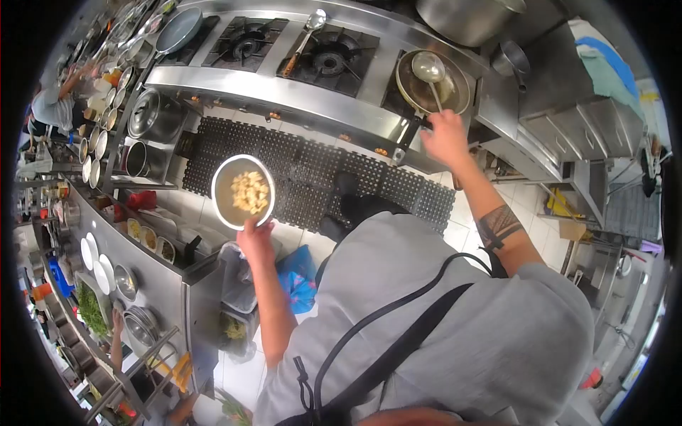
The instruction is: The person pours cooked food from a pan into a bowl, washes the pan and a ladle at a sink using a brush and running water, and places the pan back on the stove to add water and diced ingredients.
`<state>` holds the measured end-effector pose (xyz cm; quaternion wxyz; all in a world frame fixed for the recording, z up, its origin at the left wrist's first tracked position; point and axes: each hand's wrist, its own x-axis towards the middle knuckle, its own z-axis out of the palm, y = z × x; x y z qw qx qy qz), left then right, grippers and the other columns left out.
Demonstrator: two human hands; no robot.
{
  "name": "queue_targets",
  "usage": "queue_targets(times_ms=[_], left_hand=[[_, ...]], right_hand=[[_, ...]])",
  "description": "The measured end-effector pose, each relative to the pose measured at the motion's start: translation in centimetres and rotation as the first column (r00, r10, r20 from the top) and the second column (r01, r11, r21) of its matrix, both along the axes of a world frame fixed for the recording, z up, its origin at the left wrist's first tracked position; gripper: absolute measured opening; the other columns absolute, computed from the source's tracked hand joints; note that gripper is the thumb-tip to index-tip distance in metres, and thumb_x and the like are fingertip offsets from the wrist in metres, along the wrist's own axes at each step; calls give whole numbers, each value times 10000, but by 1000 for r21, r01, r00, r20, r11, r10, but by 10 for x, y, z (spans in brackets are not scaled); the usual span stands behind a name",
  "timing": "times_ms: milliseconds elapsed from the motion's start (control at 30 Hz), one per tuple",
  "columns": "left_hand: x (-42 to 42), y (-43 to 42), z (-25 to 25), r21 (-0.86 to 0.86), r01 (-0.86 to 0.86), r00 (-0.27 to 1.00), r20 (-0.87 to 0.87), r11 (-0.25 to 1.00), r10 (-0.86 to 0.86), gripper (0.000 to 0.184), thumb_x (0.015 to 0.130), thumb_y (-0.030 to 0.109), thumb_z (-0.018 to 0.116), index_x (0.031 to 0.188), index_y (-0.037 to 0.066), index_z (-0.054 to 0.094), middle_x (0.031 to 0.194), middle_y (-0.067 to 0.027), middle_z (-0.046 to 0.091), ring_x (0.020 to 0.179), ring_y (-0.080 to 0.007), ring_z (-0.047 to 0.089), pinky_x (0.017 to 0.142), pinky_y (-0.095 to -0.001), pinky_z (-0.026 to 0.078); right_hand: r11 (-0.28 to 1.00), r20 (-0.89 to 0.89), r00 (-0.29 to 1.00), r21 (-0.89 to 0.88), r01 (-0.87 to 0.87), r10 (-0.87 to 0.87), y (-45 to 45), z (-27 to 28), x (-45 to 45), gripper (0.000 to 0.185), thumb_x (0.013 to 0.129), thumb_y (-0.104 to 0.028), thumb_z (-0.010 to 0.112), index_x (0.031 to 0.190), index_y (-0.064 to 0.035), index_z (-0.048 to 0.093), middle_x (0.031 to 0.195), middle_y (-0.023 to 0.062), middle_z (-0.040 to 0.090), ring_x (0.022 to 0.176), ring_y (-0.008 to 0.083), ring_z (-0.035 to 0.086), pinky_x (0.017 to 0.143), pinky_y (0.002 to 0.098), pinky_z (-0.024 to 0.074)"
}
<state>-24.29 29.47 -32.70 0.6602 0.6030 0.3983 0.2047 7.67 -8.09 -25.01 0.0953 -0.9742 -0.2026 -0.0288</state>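
My left hand (256,240) is closed on the rim of a metal bowl (223,186), held out over the floor mat. Pale yellow chunks of food (249,192) lie inside it; I cannot tell what they are. On the other side, my right hand (446,136) grips the handle of a ladle (428,67). Its round head is over a frying pan (403,79) on the right end of the stove. The pan's dark handle (408,133) points toward me, just left of my right hand.
Along the stove (320,91), a second ladle (304,44) lies across a burner and a blue-grey pan (179,31) sits at the left. A large pot (469,20) stands behind. Plates (104,274) rest on the left counter; a co-worker's arm (117,339) reaches there.
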Motion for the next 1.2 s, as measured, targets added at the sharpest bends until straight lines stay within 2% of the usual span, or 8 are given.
queue_targets(times_ms=[33,67,133,233,300,433,833,1200], left_hand=[[3,-12,-3,270,154,987,-95,950,-133,276,911,91,614,1135,-69,640,1017,-152,699,856,-264,699,682,-358,546],[29,-28,14,-340,-137,984,59,930,166,244,902,30,617,1116,-83,650,1018,-153,702,875,-271,709,700,-350,566],[47,-48,25,-484,-88,987,78,871,142,208,887,18,635,1056,-91,687,1008,-183,713,873,-269,720,725,-336,582],[71,-76,35,-312,5,999,42,950,8,286,904,92,612,1074,-135,647,919,-214,731,749,-306,744,665,-365,621],[87,-92,40,-330,-100,995,-43,939,91,306,930,87,596,1183,-84,618,924,-203,728,713,-245,735,601,-339,615],[101,-146,51,-455,-135,969,126,880,214,283,946,85,551,1181,-63,608,933,-159,734,689,-215,721,576,-322,595],[57,-279,25,-557,-483,806,19,676,591,297,937,94,559,1198,-42,591,935,-141,730,716,-210,724,576,-308,585],[24,-200,-5,-536,-526,786,-10,661,618,290,936,111,568,1194,-18,600,934,-134,732,705,-190,724,566,-291,577]], right_hand=[[992,8,994,-50,112,-112,-24,-10,4,477,804,-300,732,1175,-13,644,1180,240,622,1132,396,587,1001,496,485],[969,-105,963,-38,246,-249,-50,-17,14,508,795,-305,734,1193,-5,635,1201,251,623,1157,405,588,1014,494,480],[915,-335,883,121,386,-328,-108,-80,34,591,785,-328,738,1219,49,599,1271,272,615,1238,407,582,1060,475,456],[481,-841,362,531,698,403,-138,-82,25,244,997,-288,616,900,-64,628,697,107,643,608,249,644,576,385,531],[259,-850,250,400,879,464,-142,-91,30,210,996,-290,619,1029,-85,583,946,108,678,726,263,664,702,372,564],[408,-928,107,257,876,356,-169,-116,46,235,894,-303,679,1050,-135,629,918,69,675,626,162,576,543,331,485],[663,-931,-173,92,743,322,-190,-105,88,140,840,-240,598,821,-105,566,870,95,666,738,247,592,713,405,499],[581,-950,0,190,791,311,-161,-71,64,143,801,-218,573,721,-108,526,887,72,677,770,220,589,721,364,483]])
